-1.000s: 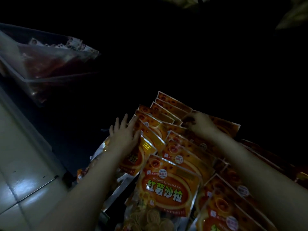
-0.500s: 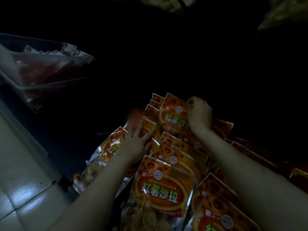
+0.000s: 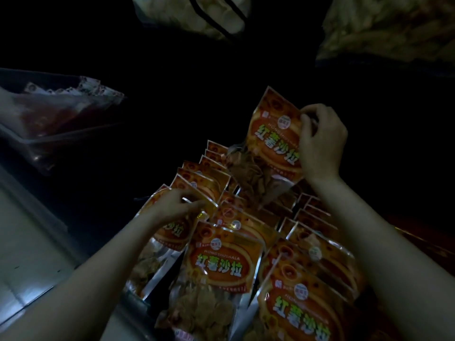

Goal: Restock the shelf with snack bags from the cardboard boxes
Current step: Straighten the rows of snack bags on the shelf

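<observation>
Orange foil now stands clear of the rows: the right hand has lifted one snack bag up and away from the far end of the stack, where a second ago it was only reaching among the packed tops. Its fingers and thumb are curled round the bag's top right corner, and the bag hangs tilted above the others. The left hand has come off the flat press it made on the left-hand bags and now pinches the upper edge of one bag in the left row, fingers drawn together on the seal. I judge this to be sorting or re-seating within the rows of snack bags, so one bag is in transit and the rest lie overlapped, near to far.

What carries the rows is too dark to name. At the left, a clear plastic bin holds reddish packets, and pale floor tiles show below it. Two pale bulk bags hang dimly at the far top. No cardboard box is visible.
</observation>
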